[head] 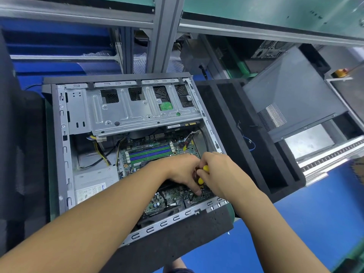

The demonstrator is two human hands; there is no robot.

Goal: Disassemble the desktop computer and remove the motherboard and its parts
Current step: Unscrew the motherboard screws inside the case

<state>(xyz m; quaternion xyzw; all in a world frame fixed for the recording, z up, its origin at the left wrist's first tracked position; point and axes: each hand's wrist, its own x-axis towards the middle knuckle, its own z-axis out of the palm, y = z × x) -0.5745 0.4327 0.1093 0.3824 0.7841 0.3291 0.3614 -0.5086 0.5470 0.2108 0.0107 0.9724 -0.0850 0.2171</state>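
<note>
The computer case [65, 154] and its drive cage [137, 111] are bare stamped sheet metal, dull grey. The near foam pad [177, 235] is black, coarse and porous. The screwdriver handle [201, 180] is glossy yellow plastic. The side panel [291, 91], far right, is smooth matt grey metal, partly perforated.

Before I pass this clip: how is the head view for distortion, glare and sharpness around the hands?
Head view: wide-angle bowing bends the shelf rail and case rim; lighting is even, with soft glare on the green shelf; left hand, right hand and motherboard look reasonably sharp; the hands hide most of the screwdriver.
</note>
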